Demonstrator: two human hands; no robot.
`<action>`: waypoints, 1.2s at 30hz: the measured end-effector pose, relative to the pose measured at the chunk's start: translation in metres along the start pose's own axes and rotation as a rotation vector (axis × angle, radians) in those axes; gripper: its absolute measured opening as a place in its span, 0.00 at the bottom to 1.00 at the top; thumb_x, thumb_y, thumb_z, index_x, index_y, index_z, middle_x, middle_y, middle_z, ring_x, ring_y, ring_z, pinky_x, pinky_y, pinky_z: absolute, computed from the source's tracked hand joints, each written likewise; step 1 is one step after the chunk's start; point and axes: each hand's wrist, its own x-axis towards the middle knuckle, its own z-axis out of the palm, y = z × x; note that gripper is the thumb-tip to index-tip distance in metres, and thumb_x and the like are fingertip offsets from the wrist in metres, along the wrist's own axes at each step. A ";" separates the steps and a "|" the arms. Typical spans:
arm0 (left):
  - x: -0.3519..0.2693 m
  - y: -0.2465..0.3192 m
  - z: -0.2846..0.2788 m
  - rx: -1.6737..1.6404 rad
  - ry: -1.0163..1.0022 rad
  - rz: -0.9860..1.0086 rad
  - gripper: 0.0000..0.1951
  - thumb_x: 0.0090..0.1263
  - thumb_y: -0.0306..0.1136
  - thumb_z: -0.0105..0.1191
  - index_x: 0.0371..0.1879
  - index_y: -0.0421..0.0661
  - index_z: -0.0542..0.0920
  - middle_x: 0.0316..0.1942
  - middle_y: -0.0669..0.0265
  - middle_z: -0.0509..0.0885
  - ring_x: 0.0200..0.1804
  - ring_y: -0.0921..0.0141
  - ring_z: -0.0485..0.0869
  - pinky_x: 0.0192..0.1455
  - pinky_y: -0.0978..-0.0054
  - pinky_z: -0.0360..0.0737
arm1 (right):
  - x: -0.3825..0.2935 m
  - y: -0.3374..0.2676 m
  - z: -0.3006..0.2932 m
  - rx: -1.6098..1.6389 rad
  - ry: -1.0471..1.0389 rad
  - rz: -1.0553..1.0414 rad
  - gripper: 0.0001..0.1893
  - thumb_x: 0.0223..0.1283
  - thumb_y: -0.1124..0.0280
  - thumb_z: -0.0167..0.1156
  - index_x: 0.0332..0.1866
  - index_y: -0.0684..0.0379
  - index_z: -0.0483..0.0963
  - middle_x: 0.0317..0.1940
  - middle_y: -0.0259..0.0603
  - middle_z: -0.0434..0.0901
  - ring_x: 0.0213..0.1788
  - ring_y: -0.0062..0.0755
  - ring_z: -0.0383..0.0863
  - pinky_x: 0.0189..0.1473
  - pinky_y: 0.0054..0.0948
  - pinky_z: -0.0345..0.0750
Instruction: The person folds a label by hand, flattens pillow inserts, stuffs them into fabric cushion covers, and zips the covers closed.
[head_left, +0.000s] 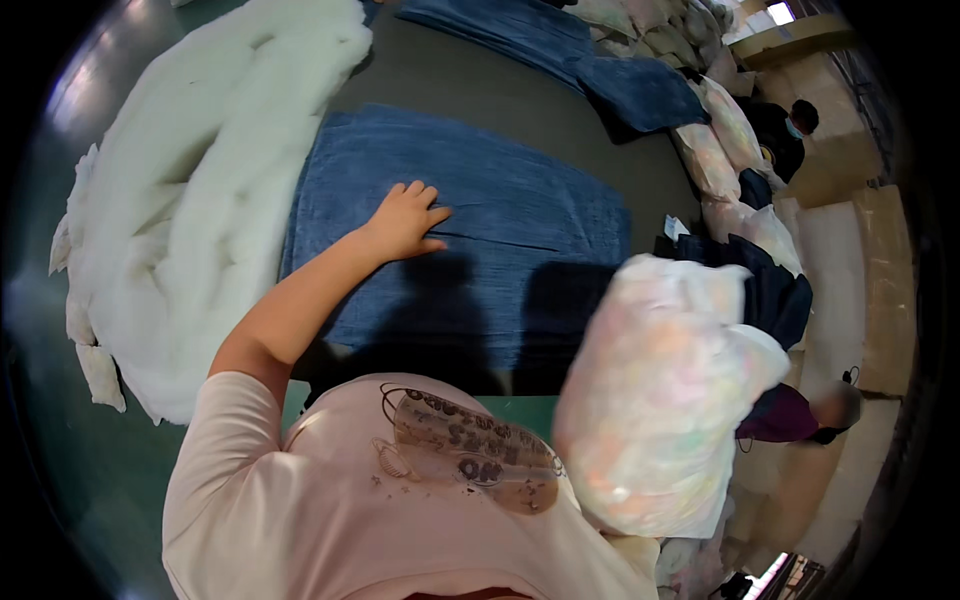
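My left hand rests palm down, fingers spread, on a blue fabric piece that lies flat on a dark grey table surface. A long fold or slit runs across the cloth to the right of my fingertips. At my right side a full, translucent white plastic bag with pale, multicoloured soft contents stands out above the table's near edge. It covers my right arm; my right hand is out of view, so any hold on the bag is hidden.
Thick white fibre batting lies along the left. More blue fabric lies at the far side. Filled bags line the right edge beside dark folded cloth. A person in black and one in purple are at the right.
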 end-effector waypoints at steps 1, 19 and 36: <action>0.007 -0.001 0.009 -0.027 0.023 0.044 0.15 0.70 0.40 0.63 0.53 0.49 0.85 0.46 0.67 0.81 0.49 0.64 0.81 0.48 0.64 0.81 | -0.013 0.009 0.006 -0.101 0.017 -0.006 0.44 0.61 0.63 0.73 0.77 0.71 0.59 0.64 0.52 0.77 0.61 0.44 0.81 0.66 0.38 0.79; 0.076 -0.022 -0.054 -0.647 -0.035 -0.399 0.10 0.77 0.37 0.55 0.48 0.47 0.85 0.40 0.56 0.89 0.44 0.54 0.87 0.49 0.60 0.81 | 0.071 0.001 0.221 -0.540 -0.764 0.153 0.41 0.59 0.63 0.71 0.75 0.72 0.63 0.65 0.57 0.76 0.60 0.46 0.83 0.61 0.37 0.81; -0.011 -0.002 -0.029 -0.569 0.118 -0.409 0.10 0.65 0.27 0.65 0.41 0.44 0.78 0.34 0.56 0.86 0.35 0.53 0.86 0.37 0.61 0.82 | 0.058 -0.016 0.143 -0.441 -0.278 -0.172 0.36 0.47 0.79 0.79 0.66 0.66 0.73 0.55 0.43 0.83 0.54 0.34 0.84 0.57 0.32 0.80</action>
